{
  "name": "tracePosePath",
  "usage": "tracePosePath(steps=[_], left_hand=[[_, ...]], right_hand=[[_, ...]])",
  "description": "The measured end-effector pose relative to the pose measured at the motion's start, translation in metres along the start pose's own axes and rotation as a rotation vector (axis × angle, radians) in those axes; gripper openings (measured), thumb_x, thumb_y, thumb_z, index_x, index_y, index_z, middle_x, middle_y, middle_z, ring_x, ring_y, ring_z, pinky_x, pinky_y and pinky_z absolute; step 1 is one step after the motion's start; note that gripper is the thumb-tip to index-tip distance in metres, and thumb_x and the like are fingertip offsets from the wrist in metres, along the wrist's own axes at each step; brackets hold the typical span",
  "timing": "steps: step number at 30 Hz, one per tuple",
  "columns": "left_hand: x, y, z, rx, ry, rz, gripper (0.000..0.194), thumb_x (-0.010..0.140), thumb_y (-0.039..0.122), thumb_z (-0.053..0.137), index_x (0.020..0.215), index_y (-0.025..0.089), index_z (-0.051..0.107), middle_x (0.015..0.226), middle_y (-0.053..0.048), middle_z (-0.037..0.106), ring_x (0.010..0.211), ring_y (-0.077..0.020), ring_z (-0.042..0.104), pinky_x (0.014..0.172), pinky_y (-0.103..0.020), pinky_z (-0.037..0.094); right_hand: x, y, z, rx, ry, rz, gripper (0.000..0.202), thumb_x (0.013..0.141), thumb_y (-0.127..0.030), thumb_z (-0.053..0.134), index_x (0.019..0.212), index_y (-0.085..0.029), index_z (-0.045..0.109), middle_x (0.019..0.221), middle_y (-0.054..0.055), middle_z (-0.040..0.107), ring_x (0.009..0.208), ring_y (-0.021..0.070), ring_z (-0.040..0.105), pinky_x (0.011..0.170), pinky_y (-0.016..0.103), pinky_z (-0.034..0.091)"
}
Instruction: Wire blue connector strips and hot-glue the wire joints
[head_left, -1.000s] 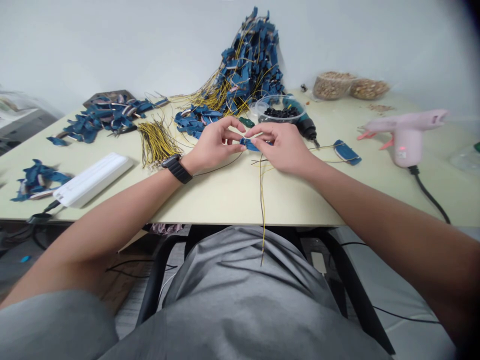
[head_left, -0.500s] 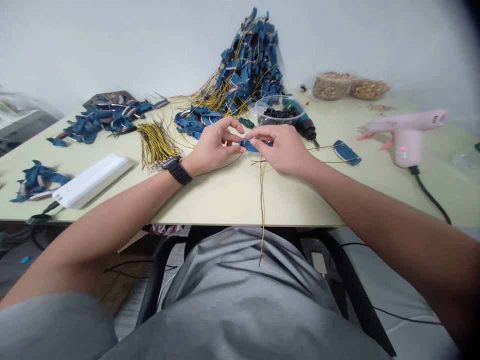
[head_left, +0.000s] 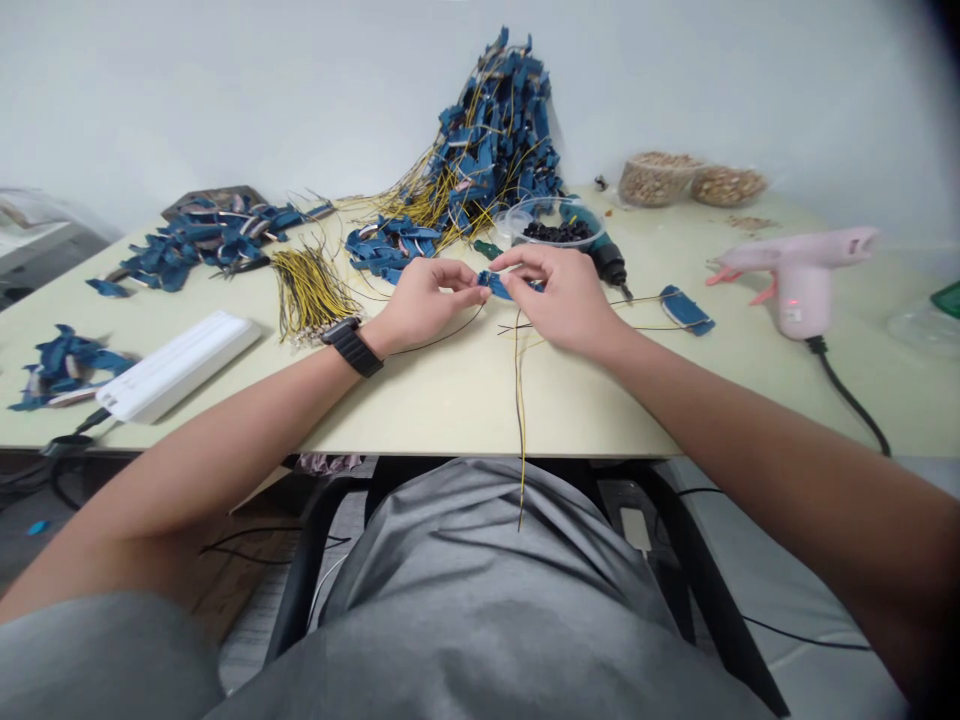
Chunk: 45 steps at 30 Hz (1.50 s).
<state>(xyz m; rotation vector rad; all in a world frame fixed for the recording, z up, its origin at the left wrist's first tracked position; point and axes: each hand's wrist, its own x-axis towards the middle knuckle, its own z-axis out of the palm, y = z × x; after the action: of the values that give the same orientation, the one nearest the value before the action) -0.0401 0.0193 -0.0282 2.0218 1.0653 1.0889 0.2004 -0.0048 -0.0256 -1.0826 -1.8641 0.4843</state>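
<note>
The blue piece [head_left: 507, 289] is located between the two hands, over the surface [head_left: 442, 405]. Its long axis runs roughly left to right, one end toward each hand; neither hand is clearly nearer. The left hand [head_left: 429, 300] pinches the left end between thumb and fingertip. The right hand [head_left: 568, 298] grips the remainder, thumb and fingers closed on it (the right end is hidden; contact with the surface cannot be determined). Wires [head_left: 519, 400], yellow and black, trail from near the right hand over the near edge. Further out: a second piece [head_left: 686, 310] to the right, a driver [head_left: 611, 264] behind the right hand, a wire bundle [head_left: 309, 292] beyond the left wrist, a glue gun [head_left: 804, 285] far right.
</note>
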Motion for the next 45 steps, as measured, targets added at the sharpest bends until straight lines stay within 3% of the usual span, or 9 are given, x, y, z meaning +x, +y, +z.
tracePosePath(steps=[4,10,15,19,26,33,38,45], left_hand=[[-0.001,0.000,0.000,-0.033,-0.070,-0.016,0.050,0.097,0.064,0.103,0.081,0.019,0.089,0.085,-0.006,0.085,0.080,-0.0185,0.065,0.084,-0.037,0.051],[-0.001,-0.002,-0.001,-0.126,-0.120,-0.061,0.050,0.094,0.064,0.107,0.084,0.018,0.091,0.087,-0.007,0.086,0.078,-0.0161,0.062,0.078,-0.034,0.047],[0.001,-0.008,-0.003,-0.207,-0.192,-0.086,0.050,0.093,0.059,0.109,0.079,0.018,0.083,0.087,-0.006,0.084,0.079,-0.0157,0.064,0.080,-0.034,0.049],[0.002,-0.013,-0.003,-0.273,-0.245,-0.097,0.044,0.091,0.053,0.110,0.085,0.018,0.084,0.090,-0.006,0.085,0.084,-0.0167,0.070,0.085,-0.034,0.054],[0.003,-0.015,-0.003,-0.318,-0.228,-0.122,0.043,0.087,0.051,0.114,0.088,0.019,0.085,0.095,-0.008,0.086,0.088,-0.0193,0.073,0.091,-0.039,0.060],[0.003,-0.014,-0.003,-0.378,-0.261,-0.128,0.034,0.091,0.044,0.110,0.086,0.020,0.086,0.093,-0.007,0.086,0.088,-0.0185,0.074,0.092,-0.038,0.060],[0.002,-0.010,-0.002,-0.374,-0.252,-0.141,0.025,0.095,0.035,0.105,0.087,0.019,0.087,0.095,-0.008,0.087,0.087,-0.0174,0.075,0.091,-0.036,0.059],[0.001,-0.008,-0.002,-0.394,-0.291,-0.108,0.021,0.094,0.035,0.105,0.090,0.021,0.090,0.093,-0.008,0.088,0.088,-0.0193,0.077,0.093,-0.038,0.060]], right_hand=[[0.000,-0.001,0.001,0.045,-0.011,0.027,0.022,0.109,-0.012,0.074,0.116,-0.024,0.091,0.115,0.008,0.092,0.106,0.0271,0.087,0.110,0.044,0.067],[0.000,-0.013,0.001,0.277,-0.091,0.276,0.017,0.113,-0.010,0.076,0.113,-0.025,0.082,0.092,0.004,0.085,0.080,0.0224,0.080,0.078,0.037,0.067],[0.000,-0.029,-0.003,0.444,-0.114,0.482,0.021,0.110,-0.003,0.079,0.105,-0.023,0.080,0.085,0.006,0.084,0.074,0.0204,0.081,0.071,0.032,0.069],[0.001,-0.028,-0.005,0.562,-0.190,0.606,0.022,0.113,-0.002,0.075,0.105,-0.023,0.076,0.086,0.006,0.087,0.075,0.0202,0.085,0.071,0.030,0.071],[0.002,-0.024,-0.008,0.732,-0.257,0.705,0.020,0.120,-0.011,0.072,0.104,-0.024,0.073,0.097,0.005,0.090,0.084,0.0210,0.089,0.092,0.040,0.078],[0.004,-0.024,-0.007,0.747,-0.308,0.726,0.031,0.128,-0.029,0.066,0.101,-0.022,0.078,0.114,0.016,0.094,0.094,0.0241,0.090,0.098,0.041,0.079],[0.003,-0.023,-0.005,0.727,-0.318,0.705,0.035,0.129,-0.035,0.066,0.102,-0.021,0.082,0.113,0.018,0.094,0.093,0.0256,0.088,0.090,0.039,0.078],[0.002,-0.024,-0.003,0.719,-0.324,0.717,0.037,0.127,-0.038,0.061,0.098,-0.023,0.078,0.098,0.012,0.088,0.066,0.0196,0.070,0.067,0.032,0.066]])
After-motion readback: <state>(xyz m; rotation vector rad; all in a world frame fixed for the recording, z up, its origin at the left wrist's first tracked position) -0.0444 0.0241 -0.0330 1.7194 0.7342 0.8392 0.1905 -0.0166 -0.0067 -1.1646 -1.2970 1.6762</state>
